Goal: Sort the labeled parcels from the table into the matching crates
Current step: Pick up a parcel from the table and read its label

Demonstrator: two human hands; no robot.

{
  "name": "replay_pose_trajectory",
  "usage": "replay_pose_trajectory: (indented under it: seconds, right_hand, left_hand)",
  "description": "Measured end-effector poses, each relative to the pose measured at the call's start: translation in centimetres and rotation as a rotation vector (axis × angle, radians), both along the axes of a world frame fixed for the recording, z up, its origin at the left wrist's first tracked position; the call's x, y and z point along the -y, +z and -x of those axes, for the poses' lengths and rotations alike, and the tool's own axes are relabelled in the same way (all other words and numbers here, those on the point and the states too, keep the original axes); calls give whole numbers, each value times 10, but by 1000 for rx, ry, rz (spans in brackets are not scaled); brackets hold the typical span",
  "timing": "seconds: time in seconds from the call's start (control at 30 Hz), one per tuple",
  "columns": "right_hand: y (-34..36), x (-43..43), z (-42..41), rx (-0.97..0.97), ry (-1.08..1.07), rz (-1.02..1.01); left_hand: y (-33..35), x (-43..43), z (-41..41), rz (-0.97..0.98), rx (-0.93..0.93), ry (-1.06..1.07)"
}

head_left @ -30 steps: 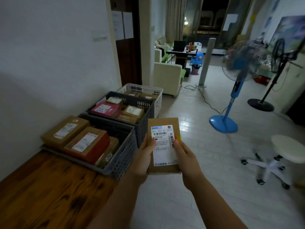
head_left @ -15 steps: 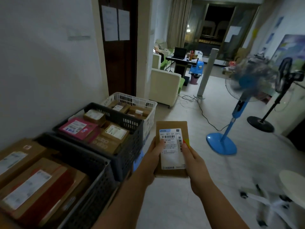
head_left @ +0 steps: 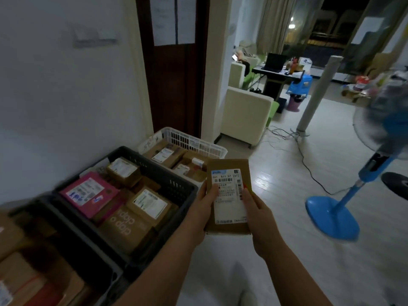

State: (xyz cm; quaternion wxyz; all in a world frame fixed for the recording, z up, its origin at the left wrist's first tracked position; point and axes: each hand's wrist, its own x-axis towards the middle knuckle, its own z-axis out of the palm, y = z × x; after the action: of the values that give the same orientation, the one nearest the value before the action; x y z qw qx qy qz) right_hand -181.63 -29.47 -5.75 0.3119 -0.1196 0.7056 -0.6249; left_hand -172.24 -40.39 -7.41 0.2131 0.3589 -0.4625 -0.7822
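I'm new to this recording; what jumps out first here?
A brown parcel with a white label is held at centre by the left hand and right hand. Left of it, a pink parcel lies in the dark crate. A blue fan stands on the floor, right.

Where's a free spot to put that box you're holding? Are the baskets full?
The middle crate is packed with the pink parcel and boxes. The white crate looks nearly full. The near crate has a dark gap by its right wall. The held parcel could also go on bare floor before the fan.
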Motion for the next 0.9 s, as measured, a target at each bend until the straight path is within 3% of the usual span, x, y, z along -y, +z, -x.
replay_pose_trajectory:
  seconds: [0.37,0.53,0.9]
  right_hand:
    - [-1,135,181,33,287,-13]
    - [-9,196,206,46,455,-36]
    - [-16,366,226,-68,727,-123]
  left_hand:
    - [4,87,146,-33,24,266]
    - [-3,124,161,-17,49,461]
    - [-26,255,163,-235,60,704]
